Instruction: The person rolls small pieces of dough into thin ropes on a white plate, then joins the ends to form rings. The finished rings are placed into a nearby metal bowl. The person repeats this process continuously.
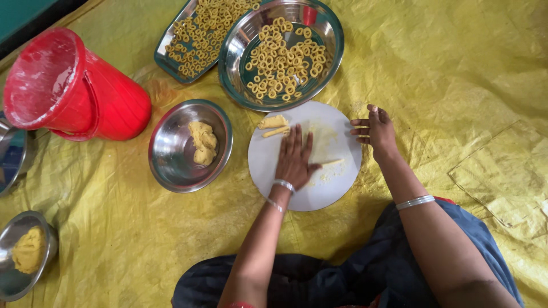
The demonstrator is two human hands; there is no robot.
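A yellow floor sheet (445, 68) covers the whole working surface. At its centre lies a round white board (268, 165). The left hand (294, 158) presses flat on the board, fingers together, over a thin dough strip (330, 162). The right hand (374, 128) rests at the board's right edge, fingers spread. 2 dough pieces (273, 125) lie on the board's upper part.

No packages, labels, signs or screens are in view anywhere in this scene.
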